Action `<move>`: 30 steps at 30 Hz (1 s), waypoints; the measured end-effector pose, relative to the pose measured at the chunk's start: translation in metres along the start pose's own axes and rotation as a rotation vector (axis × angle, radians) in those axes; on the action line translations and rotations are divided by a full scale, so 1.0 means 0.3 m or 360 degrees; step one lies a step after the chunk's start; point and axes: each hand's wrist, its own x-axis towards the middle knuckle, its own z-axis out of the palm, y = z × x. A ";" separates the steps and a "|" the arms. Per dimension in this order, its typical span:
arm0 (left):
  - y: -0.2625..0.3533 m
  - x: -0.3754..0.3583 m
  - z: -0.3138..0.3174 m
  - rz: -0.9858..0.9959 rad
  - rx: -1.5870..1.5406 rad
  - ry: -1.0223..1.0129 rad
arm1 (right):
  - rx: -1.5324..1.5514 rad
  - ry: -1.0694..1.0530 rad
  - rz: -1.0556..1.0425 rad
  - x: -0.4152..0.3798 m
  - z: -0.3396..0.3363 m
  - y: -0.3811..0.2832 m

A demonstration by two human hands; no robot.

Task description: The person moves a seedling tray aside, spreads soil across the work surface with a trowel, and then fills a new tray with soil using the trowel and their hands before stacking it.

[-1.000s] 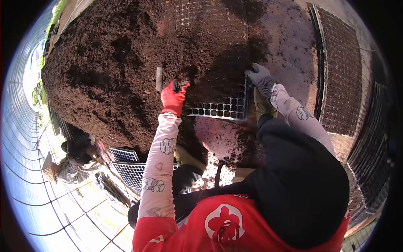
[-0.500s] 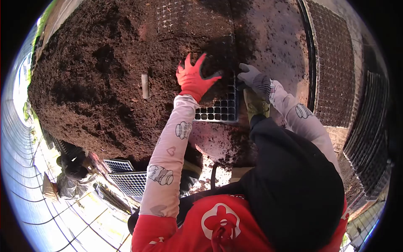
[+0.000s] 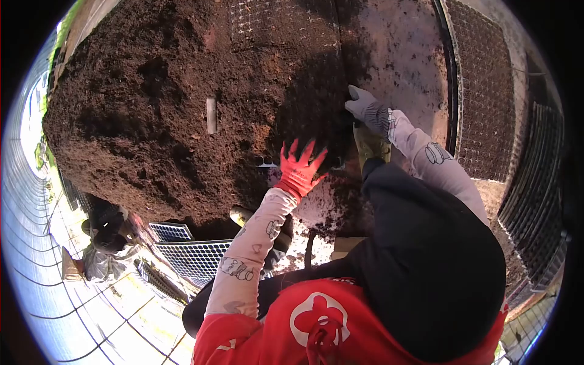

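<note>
My left hand (image 3: 300, 167), in a red glove, lies spread on dark soil over the near edge of a seedling tray (image 3: 266, 162). Only small bits of the tray's rim show, and soil covers its cells. To the right, my right hand (image 3: 363, 103), in a grey glove, is at the tray's right side by the bare tabletop. Its fingertips are partly hidden in shadow, and I cannot make out whether it grips anything. A short pale tube (image 3: 211, 115) lies on the soil left of my hands.
A large soil heap (image 3: 121, 121) covers the left of the table. Filled trays (image 3: 486, 91) stand at the right, with stacked black trays (image 3: 535, 194) beyond. Empty trays (image 3: 194, 258) lean below the table. Another person's gloved hand (image 3: 241, 215) seems to be near the table's lower edge.
My left hand has moved toward me, and soil now covers the tray cells that were bare. My right hand has shifted only slightly. A pale-tipped object has appeared by my left forearm.
</note>
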 end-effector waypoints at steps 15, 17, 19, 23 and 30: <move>-0.316 -0.180 0.092 -0.0828 0.0359 -0.0008 | -0.0126 -0.0010 -0.0038 -0.005 -0.029 -0.010; -0.339 -0.225 0.142 -0.0927 0.0390 0.0043 | -0.0209 -0.0057 -0.0048 -0.013 -0.032 -0.017; -0.350 -0.240 0.183 -0.1262 0.0071 0.0463 | -0.0127 -0.0063 0.0018 -0.036 -0.034 -0.040; -0.348 -0.035 0.161 -0.1443 -0.0200 0.0839 | -0.0029 0.0062 0.0054 -0.037 -0.010 -0.026; -0.242 0.279 0.003 -0.0927 -0.0413 0.0741 | 0.0048 -0.0008 0.0018 -0.001 -0.019 0.011</move>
